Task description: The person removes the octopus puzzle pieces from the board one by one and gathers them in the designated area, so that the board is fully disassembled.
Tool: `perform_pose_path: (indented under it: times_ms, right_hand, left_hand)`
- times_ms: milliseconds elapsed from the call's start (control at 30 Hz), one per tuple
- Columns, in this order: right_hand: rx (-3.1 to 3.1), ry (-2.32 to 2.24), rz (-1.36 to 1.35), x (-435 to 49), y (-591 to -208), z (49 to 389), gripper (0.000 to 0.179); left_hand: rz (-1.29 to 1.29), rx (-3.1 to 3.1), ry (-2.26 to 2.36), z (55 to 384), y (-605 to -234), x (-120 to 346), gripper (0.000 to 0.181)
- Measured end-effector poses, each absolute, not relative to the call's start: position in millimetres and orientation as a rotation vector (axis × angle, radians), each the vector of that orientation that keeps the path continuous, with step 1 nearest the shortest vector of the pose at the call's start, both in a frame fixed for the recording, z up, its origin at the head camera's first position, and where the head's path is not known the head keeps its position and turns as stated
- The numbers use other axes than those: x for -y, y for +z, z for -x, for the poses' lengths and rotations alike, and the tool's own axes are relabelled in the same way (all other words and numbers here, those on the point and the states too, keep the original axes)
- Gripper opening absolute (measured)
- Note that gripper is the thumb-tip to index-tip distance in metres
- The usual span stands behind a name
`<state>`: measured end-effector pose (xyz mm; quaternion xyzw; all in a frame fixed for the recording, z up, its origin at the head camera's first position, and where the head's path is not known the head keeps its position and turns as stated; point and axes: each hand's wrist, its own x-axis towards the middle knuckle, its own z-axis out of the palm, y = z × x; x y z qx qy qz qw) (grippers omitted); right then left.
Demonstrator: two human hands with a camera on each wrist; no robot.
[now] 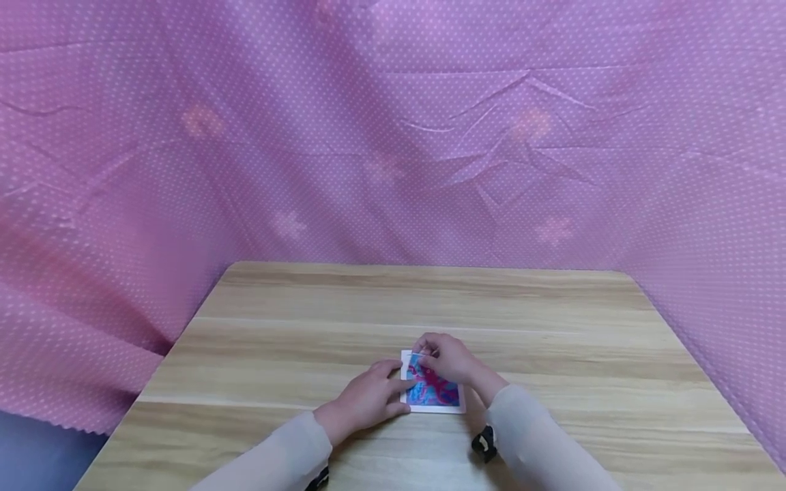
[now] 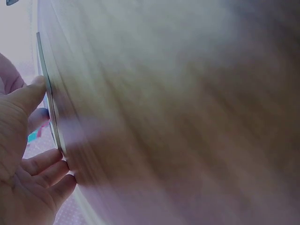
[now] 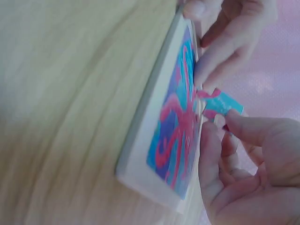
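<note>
A small jigsaw puzzle, with a pink octopus-like figure on blue, lies on the table in a white tray. My left hand steadies the tray's left side. Its thumb touches the tray's edge in the left wrist view, and one finger lies over the picture. My right hand is above the picture's far part. In the right wrist view its thumb and finger pinch a blue-and-pink puzzle piece, tilted up from the picture. Whether the piece touches the puzzle, I cannot tell.
The wooden table stretches out around the tray. Pink dotted cloth hangs behind it and along both sides. A black band shows at my right wrist.
</note>
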<state>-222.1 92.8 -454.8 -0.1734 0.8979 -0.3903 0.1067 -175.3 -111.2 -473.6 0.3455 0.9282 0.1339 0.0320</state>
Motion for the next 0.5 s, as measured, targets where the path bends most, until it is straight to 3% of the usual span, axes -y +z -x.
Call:
perform_pose_path:
  times_ms: [500]
  right_hand:
    - [-2.575, -1.359, 0.341, -145, -452, 231, 0.011]
  left_hand:
    - [-0.970, -2.817, 0.412, 179, -474, 110, 0.049]
